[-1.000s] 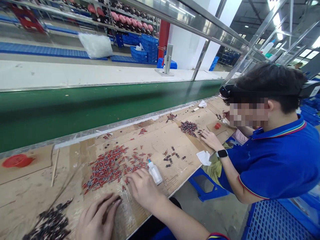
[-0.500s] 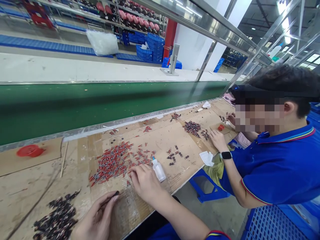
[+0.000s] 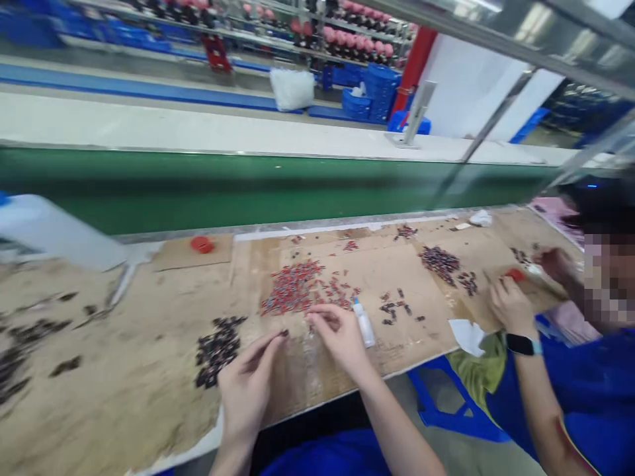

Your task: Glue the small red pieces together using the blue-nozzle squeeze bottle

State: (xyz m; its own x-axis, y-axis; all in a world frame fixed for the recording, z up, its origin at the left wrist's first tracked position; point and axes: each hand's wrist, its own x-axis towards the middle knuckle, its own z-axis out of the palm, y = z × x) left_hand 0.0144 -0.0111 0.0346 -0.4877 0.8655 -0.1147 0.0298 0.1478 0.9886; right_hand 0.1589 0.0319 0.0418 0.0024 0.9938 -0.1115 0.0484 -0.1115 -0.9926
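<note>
Pinching, with the left hand [image 3: 251,377], a small dark piece [image 3: 284,333] between thumb and forefinger, tips closed right up on it, out over the bench [image 3: 377,264]! Just behind those knuckles, close by a heap of dark pieces [image 3: 218,350].

Across to the right hand [image 3: 342,330]: curled, thumb and forefinger drawn almost together, right at the near edge of a heap of red pieces [image 3: 292,287]. Impossible to tell whether gripping anything there, too small and blurred at the tips. Near the left hand, yet not touching it.

Just beside the right wrist, lying tilted: a small bottle [image 3: 366,326] with a blue tip. Farther right, scattered loosely over the cardboard, some dark bits [image 3: 395,307]. Back and to the left, on its own square of cardboard, a red cap-like thing [image 3: 202,244]. And well to the right, reaching in over the same bench beside a dark mound [image 3: 440,262], a co-worker's hand [image 3: 513,304], with a watch [image 3: 523,344] at the wrist.
</note>
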